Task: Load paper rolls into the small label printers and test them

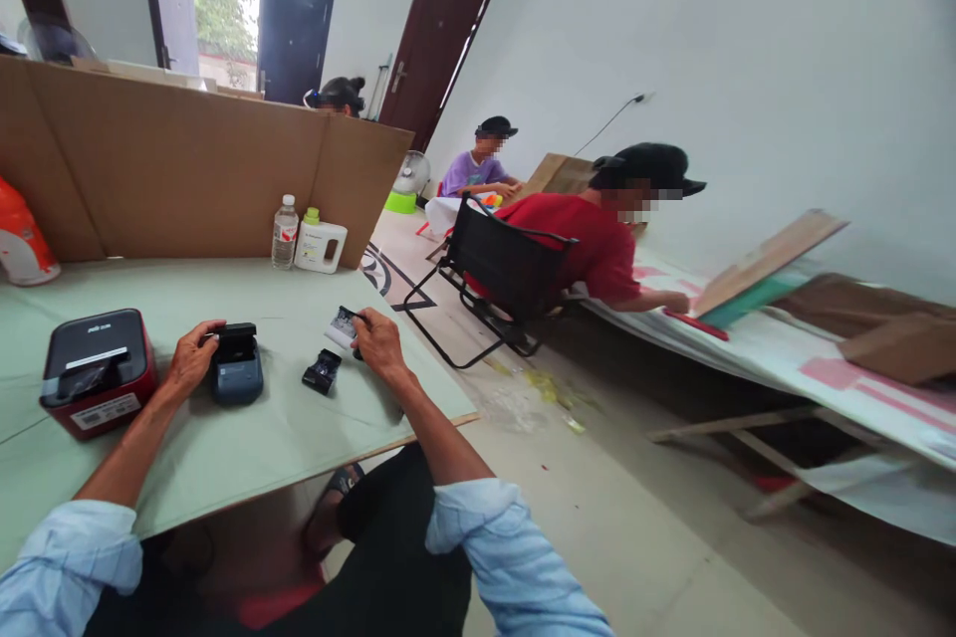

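Observation:
A small dark blue portable printer (237, 376) sits on the pale green table with its black lid raised. The fingers of my left hand (192, 358) are closed on the left edge of that lid. My right hand (379, 340) pinches a small piece with a black-and-white face (343, 326), held just above the tabletop; whether it is a card or a packet I cannot tell. Between my hands, nearer to the right one, lies a small black part (322, 372) with a shiny surface.
A red and black printer (97, 373) stands left of my left hand. A water bottle (285, 234), a white jug (321, 247) and an orange bottle (22, 237) stand before a cardboard partition (186, 169). Other people sit beyond, one in a black folding chair (508, 254).

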A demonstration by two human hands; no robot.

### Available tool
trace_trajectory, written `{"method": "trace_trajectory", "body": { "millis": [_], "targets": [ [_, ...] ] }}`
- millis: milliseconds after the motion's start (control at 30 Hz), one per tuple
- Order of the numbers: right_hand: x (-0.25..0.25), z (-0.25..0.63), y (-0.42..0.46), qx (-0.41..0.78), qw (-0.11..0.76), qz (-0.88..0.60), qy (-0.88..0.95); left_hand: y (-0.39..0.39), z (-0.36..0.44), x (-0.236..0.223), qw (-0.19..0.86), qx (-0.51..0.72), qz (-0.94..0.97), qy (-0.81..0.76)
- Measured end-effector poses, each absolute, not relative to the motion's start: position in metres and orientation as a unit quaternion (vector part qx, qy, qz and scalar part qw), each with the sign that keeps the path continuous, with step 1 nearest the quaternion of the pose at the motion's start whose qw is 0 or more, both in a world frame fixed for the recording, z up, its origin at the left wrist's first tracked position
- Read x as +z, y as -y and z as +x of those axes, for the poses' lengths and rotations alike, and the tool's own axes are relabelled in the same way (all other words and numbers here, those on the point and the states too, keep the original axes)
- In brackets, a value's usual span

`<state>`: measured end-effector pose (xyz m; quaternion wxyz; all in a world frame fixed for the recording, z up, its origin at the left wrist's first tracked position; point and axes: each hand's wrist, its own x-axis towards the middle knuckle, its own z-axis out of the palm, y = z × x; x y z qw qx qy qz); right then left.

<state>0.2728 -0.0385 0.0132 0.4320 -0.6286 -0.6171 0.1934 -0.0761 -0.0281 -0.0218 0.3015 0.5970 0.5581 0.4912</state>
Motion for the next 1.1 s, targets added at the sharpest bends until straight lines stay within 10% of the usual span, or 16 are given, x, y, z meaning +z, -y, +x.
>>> {"method": "trace_trajectory", "body": {
  "millis": [1100],
  "targets": [
    [-0.041, 0.259, 0.053, 0.247, 0.281, -0.638, 0.673, 0.029, -0.076, -0.02, 0.319, 0.492, 0.59, -0.555]
  ]
}}
